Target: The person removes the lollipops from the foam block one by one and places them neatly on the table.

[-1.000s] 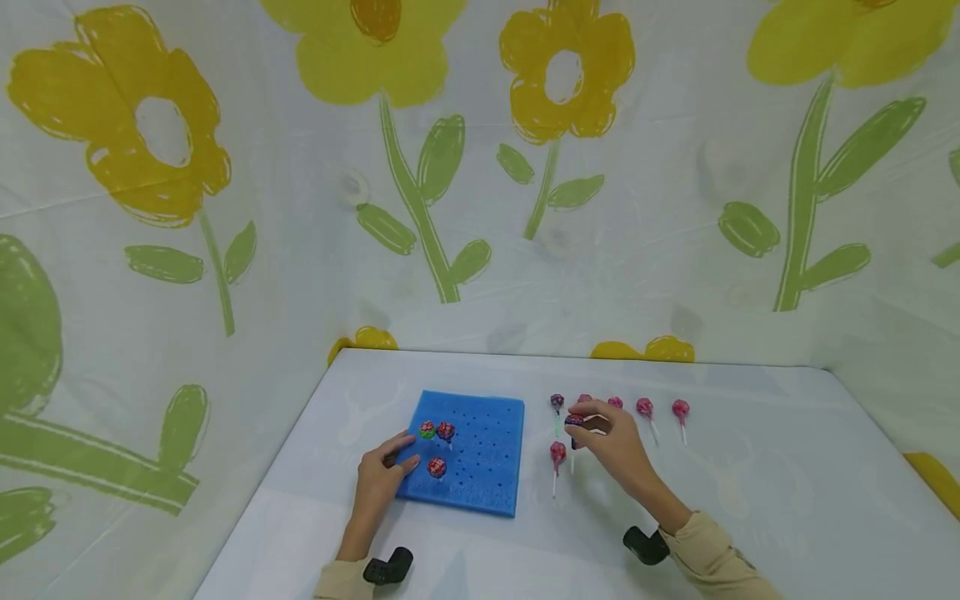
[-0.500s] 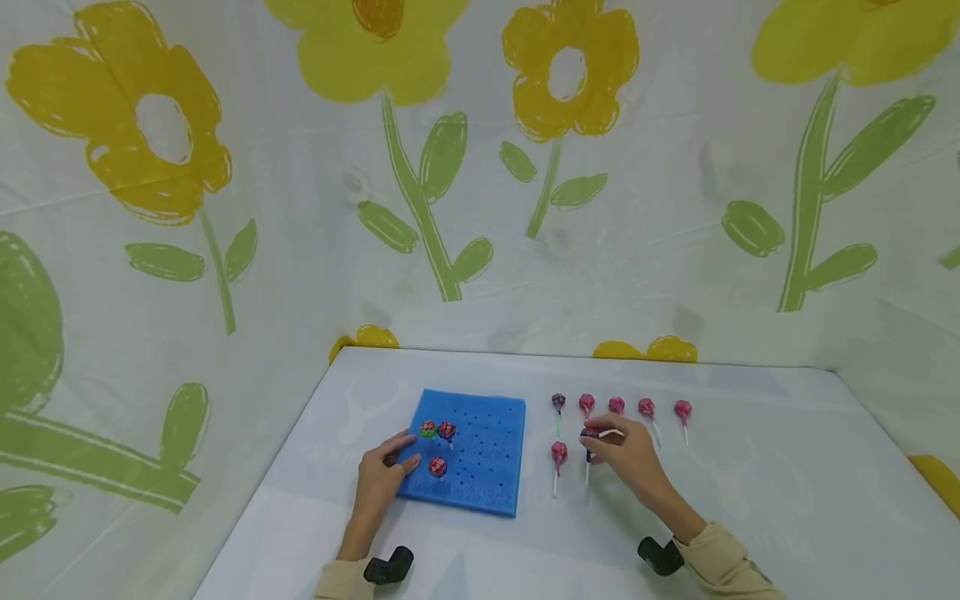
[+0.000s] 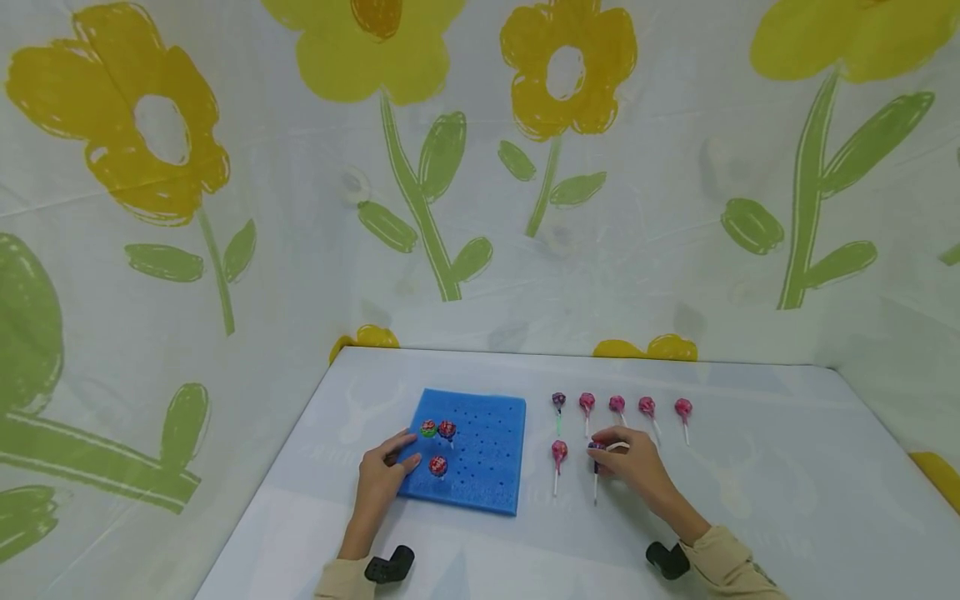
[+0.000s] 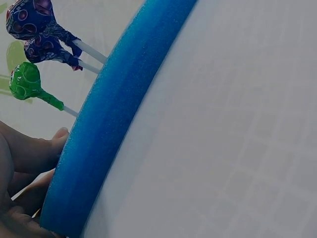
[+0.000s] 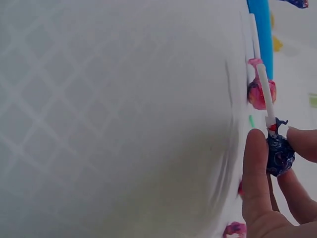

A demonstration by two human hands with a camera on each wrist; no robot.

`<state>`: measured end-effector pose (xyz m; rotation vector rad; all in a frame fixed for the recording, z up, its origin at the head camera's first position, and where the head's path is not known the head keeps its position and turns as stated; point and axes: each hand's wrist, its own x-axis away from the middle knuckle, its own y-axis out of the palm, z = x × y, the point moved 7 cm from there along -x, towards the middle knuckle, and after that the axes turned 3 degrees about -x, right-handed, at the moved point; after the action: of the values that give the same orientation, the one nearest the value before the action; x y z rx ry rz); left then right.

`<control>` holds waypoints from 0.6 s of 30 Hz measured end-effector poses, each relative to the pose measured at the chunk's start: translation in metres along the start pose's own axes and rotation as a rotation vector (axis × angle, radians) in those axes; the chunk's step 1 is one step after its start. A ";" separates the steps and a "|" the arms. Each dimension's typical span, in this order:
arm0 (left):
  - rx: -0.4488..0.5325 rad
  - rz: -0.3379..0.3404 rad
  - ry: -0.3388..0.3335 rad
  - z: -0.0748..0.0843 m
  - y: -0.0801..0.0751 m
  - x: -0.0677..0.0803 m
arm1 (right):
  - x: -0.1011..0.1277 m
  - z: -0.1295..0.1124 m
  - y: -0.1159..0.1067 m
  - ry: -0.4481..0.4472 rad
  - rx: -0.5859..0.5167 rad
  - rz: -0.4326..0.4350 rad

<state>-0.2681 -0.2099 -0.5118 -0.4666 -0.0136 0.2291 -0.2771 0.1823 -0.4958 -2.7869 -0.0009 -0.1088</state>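
A blue foam board (image 3: 480,454) with rows of holes lies on the white table. Three lollipops stand in it: a green one (image 3: 427,428) and two red ones (image 3: 447,428) (image 3: 437,465). My left hand (image 3: 399,460) rests on the board's left edge, fingers laid on the foam (image 4: 114,124). My right hand (image 3: 607,451) pinches the head of a dark blue lollipop (image 3: 596,448) (image 5: 280,154). Its white stick (image 5: 265,89) points toward me, low over the table. It hangs just right of a pink lollipop (image 3: 558,451) that lies flat.
Several more lollipops (image 3: 617,403) lie in a row on the table behind my right hand. Flower-printed cloth walls (image 3: 480,208) close in the table at the back and sides. Bare tabletop (image 3: 750,483) spreads to the right.
My right hand has carried the dark blue lollipop down, to the right and nearer me, close to the table beside the pink one. The left hand has stayed on the foam.
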 end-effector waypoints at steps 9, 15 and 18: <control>-0.005 0.000 0.004 -0.002 0.001 0.000 | -0.005 0.006 0.007 0.025 0.096 0.000; -0.005 0.005 0.001 -0.003 0.001 0.000 | -0.008 0.006 0.011 0.015 0.130 -0.011; -0.007 0.006 0.002 -0.003 0.000 0.000 | -0.009 0.006 0.013 0.015 0.140 -0.019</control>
<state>-0.2679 -0.2107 -0.5143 -0.4741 -0.0110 0.2344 -0.2855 0.1725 -0.5064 -2.6462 -0.0304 -0.1294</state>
